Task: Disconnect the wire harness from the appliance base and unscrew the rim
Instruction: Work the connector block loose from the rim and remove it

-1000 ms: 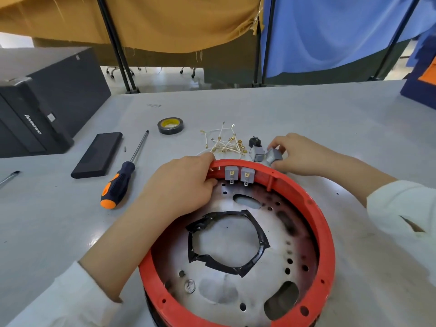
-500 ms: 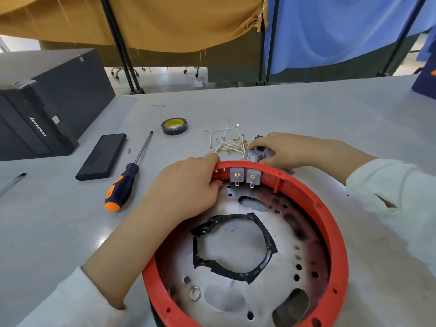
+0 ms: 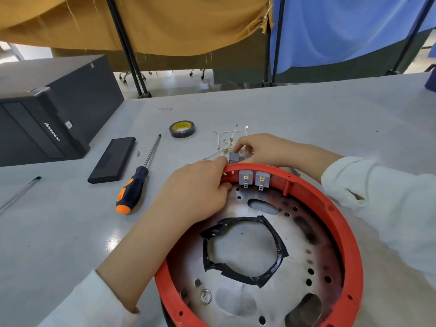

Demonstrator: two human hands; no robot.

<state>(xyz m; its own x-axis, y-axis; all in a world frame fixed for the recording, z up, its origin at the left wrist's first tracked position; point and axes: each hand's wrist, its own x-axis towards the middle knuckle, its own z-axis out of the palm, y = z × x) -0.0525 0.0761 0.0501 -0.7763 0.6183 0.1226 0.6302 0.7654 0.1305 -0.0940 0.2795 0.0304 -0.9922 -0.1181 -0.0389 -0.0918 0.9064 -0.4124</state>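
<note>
The round appliance base lies on the table, a red plastic rim [image 3: 349,234] around a scorched metal plate [image 3: 240,300] with black tape around its centre hole. Two grey terminal blocks [image 3: 254,178] sit inside the rim's far edge. My left hand [image 3: 198,187] grips the rim at its far left, thumb inside. My right hand [image 3: 262,148] is just beyond the rim, fingers closed on a small grey connector [image 3: 236,157]. The white wire harness [image 3: 227,139] with brass terminals lies loose on the table behind that hand, partly hidden by it.
An orange-and-black screwdriver [image 3: 136,182] lies left of the base, beside a flat black block [image 3: 112,159]. A roll of black tape [image 3: 182,129] sits further back. A black computer case [image 3: 52,109] stands at the far left. A thin metal rod [image 3: 18,193] lies at the left edge.
My right hand has slid left along the outside of the rim, from the loose grey parts to the connector close to my left hand. The left hand has kept its grip.
</note>
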